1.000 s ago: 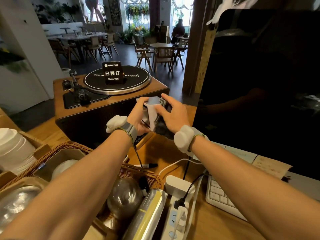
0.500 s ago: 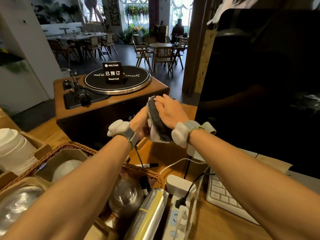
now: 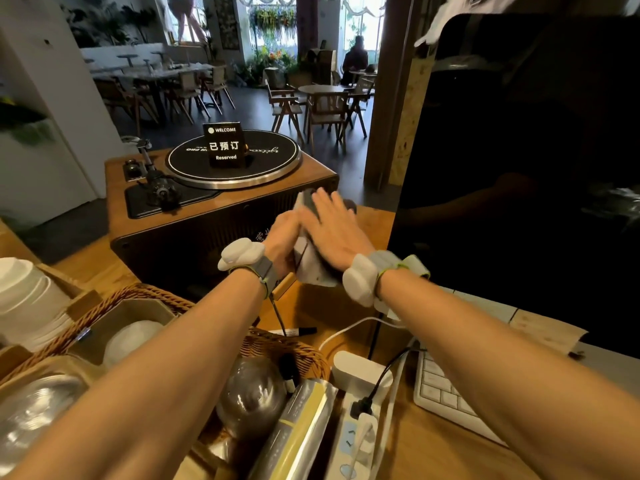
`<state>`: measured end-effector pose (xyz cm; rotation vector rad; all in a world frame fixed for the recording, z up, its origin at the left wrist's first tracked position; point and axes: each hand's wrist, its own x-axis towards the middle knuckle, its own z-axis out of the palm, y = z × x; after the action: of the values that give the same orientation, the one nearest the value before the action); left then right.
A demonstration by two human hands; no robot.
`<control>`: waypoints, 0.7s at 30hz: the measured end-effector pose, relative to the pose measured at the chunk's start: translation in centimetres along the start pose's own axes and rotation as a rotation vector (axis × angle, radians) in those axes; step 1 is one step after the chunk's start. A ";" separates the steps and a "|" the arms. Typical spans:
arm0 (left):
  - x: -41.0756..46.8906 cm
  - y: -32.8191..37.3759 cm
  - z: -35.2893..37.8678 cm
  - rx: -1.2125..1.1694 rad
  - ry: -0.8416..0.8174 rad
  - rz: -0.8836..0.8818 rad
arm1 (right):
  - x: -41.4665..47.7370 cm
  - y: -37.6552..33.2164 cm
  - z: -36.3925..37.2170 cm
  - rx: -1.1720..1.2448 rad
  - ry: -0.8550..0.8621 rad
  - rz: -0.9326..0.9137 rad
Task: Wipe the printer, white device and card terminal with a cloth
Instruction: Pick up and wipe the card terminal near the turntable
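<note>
White device (image 3: pixel 313 271) could twist out of the grip and drop onto the tabletop (image 3: pixel 332 306) if the rubbing pushes too hard sideways. It is held up before the turntable (image 3: pixel 214 199). The left hand (image 3: pixel 282 239) grips its left side, and the right hand (image 3: pixel 337 235), fingers straight, presses the grey cloth (image 3: pixel 349 206) against its right face.

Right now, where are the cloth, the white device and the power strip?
cloth (image 3: pixel 349 206), head view, dark corner at its far right.
white device (image 3: pixel 311 271), head view, pale lower end nearest the camera.
power strip (image 3: pixel 348 441), head view, top face towards its near end.
</note>
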<state>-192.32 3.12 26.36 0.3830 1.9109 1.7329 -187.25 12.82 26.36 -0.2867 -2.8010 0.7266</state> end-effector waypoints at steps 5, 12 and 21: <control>-0.2 -0.7 -0.2 -0.201 -0.103 -0.070 | -0.2 0.0 -0.5 0.069 0.036 0.015; 0.0 -0.9 -0.5 -0.404 -0.164 -0.020 | -0.5 -0.9 0.3 -0.060 0.040 -0.019; -0.5 0.2 1.0 -0.228 -0.113 -0.004 | 0.3 -1.2 -1.4 -0.020 0.366 0.087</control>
<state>-191.38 3.73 26.60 0.3827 1.6140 1.8607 -187.34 12.51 28.24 -0.4935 -2.4615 0.5948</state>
